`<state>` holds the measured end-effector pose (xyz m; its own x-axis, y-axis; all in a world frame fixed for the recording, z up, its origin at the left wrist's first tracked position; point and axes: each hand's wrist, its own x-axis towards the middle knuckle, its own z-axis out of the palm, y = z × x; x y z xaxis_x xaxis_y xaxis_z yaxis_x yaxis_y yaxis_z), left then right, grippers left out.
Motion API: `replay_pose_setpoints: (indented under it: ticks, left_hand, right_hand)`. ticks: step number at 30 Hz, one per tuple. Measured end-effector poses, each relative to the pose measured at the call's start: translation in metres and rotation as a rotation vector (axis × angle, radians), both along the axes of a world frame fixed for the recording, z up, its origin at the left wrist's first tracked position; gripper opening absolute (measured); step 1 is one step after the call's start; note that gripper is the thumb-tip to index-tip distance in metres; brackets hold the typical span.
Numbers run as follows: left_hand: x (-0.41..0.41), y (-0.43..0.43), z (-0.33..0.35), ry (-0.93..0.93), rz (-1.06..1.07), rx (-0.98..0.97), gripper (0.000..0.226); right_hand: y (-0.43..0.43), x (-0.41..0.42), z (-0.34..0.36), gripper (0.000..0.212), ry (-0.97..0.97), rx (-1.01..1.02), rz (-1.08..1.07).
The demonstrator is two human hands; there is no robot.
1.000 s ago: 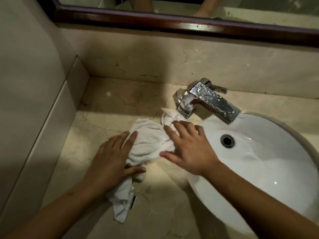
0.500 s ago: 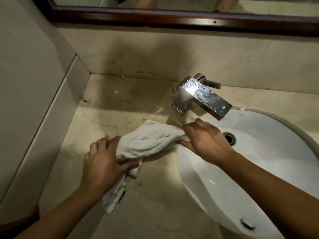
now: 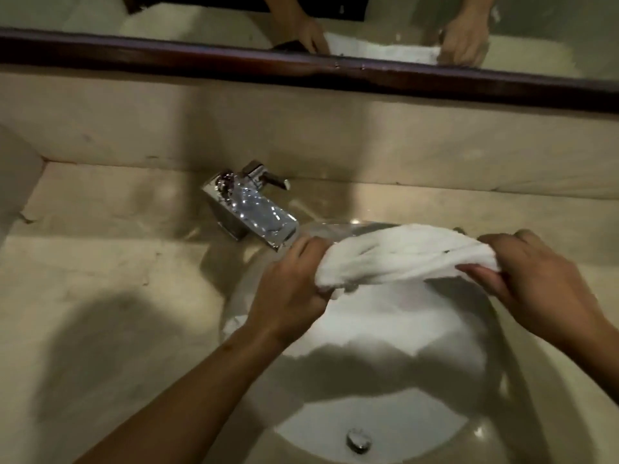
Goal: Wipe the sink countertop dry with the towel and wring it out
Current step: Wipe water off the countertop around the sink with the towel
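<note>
The white towel (image 3: 402, 252) is off the counter, held over the far half of the white sink basin (image 3: 385, 413) and bunched into a thick roll stretched left to right between the two hands. Its shadow falls across the bowl beneath it, and the drain (image 3: 359, 440) shows at the near end of the bowl.

The widest open stretch is the beige stone countertop (image 3: 117, 279) left of the basin. It is closed in by the side wall (image 3: 13, 169) on the left and the backsplash (image 3: 335, 135) at the far edge. Only a narrow strip of counter runs between the basin's far rim and the backsplash. The chrome faucet (image 3: 254, 212), beaded with water, stands at the basin's far-left rim. Its spout end is just beside the left knuckles; I cannot tell if they touch. Above the backsplash runs the dark wooden mirror frame (image 3: 301, 67).

The left hand (image 3: 291, 283) has its fingers curled round the towel's left end, back of the hand up, with the forearm slanting in from the near left across the basin's rim. The right hand (image 3: 536, 272) grips the right end, fingers over the top and thumb underneath, with its forearm coming in from the right edge.
</note>
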<state>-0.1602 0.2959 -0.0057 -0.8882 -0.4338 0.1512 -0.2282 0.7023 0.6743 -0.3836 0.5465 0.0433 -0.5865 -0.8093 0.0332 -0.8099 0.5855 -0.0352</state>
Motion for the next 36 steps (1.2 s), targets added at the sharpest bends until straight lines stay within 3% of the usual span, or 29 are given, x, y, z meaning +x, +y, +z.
replay_pose_setpoints:
  ticks: [2,6,10,12,14,17,20,25,30,36]
  left_hand:
    - [-0.041,0.016,0.005,0.053,0.020,0.036,0.045]
    - [-0.114,0.019,0.017,0.095,0.028,-0.188,0.041]
    - [-0.165,0.001,0.026,0.097,0.046,-0.384,0.033]
    - [-0.175,0.000,0.011,-0.058,0.076,-0.410,0.046]
    - [-0.169,0.007,-0.018,-0.285,0.144,-0.337,0.073]
    - [-0.143,0.029,-0.044,-0.256,0.234,-0.380,0.095]
    - [-0.133,0.049,-0.062,-0.167,0.186,-0.478,0.088]
    - [-0.155,0.022,-0.065,-0.240,0.324,-0.403,0.057]
    - [-0.163,-0.006,-0.051,-0.104,0.325,-0.404,0.059]
    - [-0.133,-0.048,-0.064,0.014,0.605,-0.566,0.027]
  right_hand:
    - [0.022,-0.026,0.003,0.052,0.001,-0.030,-0.098]
    - [0.040,-0.068,0.009,0.054,0.028,-0.072,-0.170]
    - [0.030,-0.089,0.000,0.029,0.040,-0.176,-0.187]
    - [0.025,-0.102,-0.020,0.032,0.041,-0.076,-0.194]
    - [0.021,-0.111,-0.043,0.046,-0.043,0.087,-0.251]
    - [0.017,-0.108,-0.063,0.062,-0.159,0.059,-0.265]
    - [0.016,-0.102,-0.071,0.061,-0.167,-0.003,-0.202]
    - [0.006,-0.112,-0.084,0.054,-0.121,0.009,-0.205]
    - [-0.014,-0.109,-0.082,0.051,-0.074,-0.014,-0.095]
    - [-0.065,-0.088,-0.084,0.046,0.020,-0.165,0.128]
